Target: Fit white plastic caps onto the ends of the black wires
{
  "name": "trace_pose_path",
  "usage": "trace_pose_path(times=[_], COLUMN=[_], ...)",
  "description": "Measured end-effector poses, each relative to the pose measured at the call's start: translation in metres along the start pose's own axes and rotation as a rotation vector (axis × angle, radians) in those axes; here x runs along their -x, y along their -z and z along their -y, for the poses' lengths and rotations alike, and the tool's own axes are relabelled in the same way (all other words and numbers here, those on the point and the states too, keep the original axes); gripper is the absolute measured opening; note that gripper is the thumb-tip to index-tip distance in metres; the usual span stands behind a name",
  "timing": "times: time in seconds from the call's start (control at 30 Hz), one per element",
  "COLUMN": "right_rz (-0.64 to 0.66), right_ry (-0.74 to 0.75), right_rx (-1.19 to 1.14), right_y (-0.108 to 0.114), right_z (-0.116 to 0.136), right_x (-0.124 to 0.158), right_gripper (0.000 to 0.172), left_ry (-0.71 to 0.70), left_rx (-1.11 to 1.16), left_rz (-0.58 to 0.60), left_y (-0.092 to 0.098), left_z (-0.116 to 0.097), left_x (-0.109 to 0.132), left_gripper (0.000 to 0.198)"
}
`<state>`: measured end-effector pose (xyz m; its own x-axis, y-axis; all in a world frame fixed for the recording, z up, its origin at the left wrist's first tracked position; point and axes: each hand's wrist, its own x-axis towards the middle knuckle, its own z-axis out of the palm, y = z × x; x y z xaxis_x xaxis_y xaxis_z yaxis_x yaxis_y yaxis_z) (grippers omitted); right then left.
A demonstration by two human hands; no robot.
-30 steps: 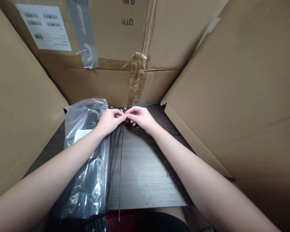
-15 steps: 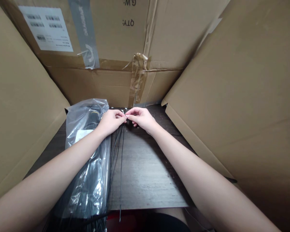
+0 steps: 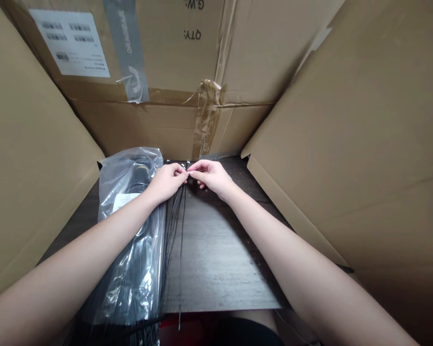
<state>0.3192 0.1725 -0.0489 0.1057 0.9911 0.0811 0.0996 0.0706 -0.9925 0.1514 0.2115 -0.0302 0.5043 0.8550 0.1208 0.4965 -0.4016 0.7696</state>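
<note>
Fingers [image 3: 181, 176] of left hand [image 3: 166, 182] and right hand [image 3: 212, 177] meet tip to tip, pinching the far end of the black strands [image 3: 181, 230] | strands lie mid-counter [image 3: 220, 259], running back toward the person | clear plastic bag [image 3: 130, 259] with dark contents just left, under the left forearm | cardboard boxes [image 3: 166, 120] wall in the back and both sides

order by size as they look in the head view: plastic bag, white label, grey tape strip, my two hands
1. plastic bag, though nearest the camera
2. white label
3. grey tape strip
4. left hand and right hand, alike; both pinch the black strands
</note>
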Motion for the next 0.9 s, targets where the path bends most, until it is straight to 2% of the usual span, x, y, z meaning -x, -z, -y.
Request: trace_pose_path(times=[0.53, 0.9], right_rz=[0.042, 0.018], right_ry=[0.011, -0.016], right_rx=[0.037, 0.053], right_y=[0.0002, -0.0010], right_z=[0.0016, 0.0044], right_x=[0.0014, 0.0026], right_gripper=[0.016, 0.010], left_ry=[0.013, -0.016], left_rx=[0.001, 0.008], left_rz=[0.001, 0.011], left_y=[0.0015, 0.0011], left_z=[-0.0043, -0.0018], left_x=[0.0015, 0.0012], left_gripper=[0.015, 0.016])
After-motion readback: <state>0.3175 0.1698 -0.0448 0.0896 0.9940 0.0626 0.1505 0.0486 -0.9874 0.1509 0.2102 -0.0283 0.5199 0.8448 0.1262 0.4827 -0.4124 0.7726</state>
